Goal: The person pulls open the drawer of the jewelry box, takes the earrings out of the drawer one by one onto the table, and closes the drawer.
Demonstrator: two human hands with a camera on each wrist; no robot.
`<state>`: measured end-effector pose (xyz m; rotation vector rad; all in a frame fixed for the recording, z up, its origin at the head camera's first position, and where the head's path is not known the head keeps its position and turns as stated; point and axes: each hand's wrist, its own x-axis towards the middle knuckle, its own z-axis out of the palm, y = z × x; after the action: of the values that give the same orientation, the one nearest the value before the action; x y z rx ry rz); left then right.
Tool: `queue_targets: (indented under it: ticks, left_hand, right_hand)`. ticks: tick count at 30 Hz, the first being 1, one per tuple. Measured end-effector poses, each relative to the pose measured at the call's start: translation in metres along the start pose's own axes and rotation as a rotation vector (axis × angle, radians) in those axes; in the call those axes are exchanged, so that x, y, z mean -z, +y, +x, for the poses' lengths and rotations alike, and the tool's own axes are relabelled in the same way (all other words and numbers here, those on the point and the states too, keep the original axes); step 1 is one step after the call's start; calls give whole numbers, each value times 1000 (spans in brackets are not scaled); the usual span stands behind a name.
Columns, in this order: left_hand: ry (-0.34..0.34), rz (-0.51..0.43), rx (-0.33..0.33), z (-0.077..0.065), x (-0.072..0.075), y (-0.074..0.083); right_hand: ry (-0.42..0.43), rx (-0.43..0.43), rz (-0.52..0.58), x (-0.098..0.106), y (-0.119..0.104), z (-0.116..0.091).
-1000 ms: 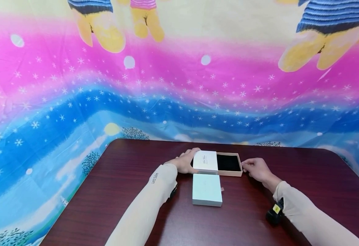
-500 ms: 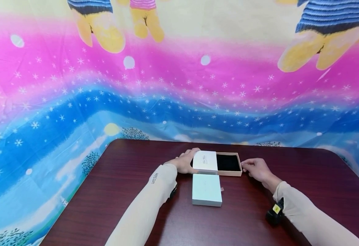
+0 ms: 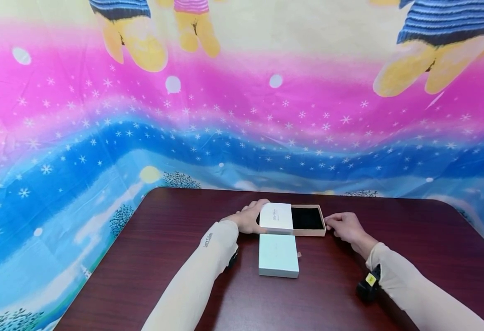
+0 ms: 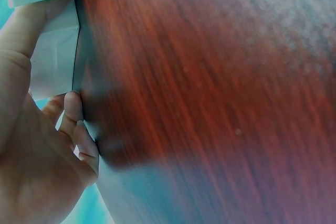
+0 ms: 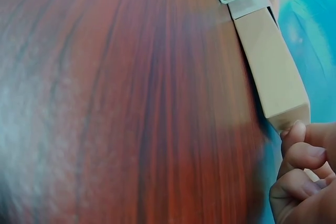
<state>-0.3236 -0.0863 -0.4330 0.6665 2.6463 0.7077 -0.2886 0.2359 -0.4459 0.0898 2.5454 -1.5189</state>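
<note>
A white sliding gift box lies near the back of the table, its printed sleeve (image 3: 276, 216) on the left and its drawer (image 3: 309, 233) pulled partway out to the right. Black lining (image 3: 306, 218) shows inside the drawer. My left hand (image 3: 248, 218) grips the sleeve's left end, thumb on the near side and fingers on the far side. At the drawer's right end, my right hand (image 3: 347, 227) has thumb and index fingertips pinched together; what lies between them is hidden. In the right wrist view, those fingertips meet right at the beige drawer's end wall (image 5: 289, 117).
A pale mint box (image 3: 278, 255), closed, lies just in front of the white one, with a small pink tab (image 3: 299, 254) at its right side. The dark red wood table (image 3: 308, 299) ends at a colourful printed curtain (image 3: 242, 115) behind.
The view shifts very slightly. Both hands and both boxes otherwise keep their places, with the drawer out by about the same amount.
</note>
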Motion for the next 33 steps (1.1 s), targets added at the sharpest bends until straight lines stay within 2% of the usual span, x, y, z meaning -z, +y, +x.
queue_targets:
  ticks: [17,33]
  left_hand:
    - [-4,1,9,4,-3,-4]
    - [-1,10,11,3,-2,0]
  right_hand:
    - [11,-30,82,-4,0,-1]
    - [3,-30,72,-9,-1,-2]
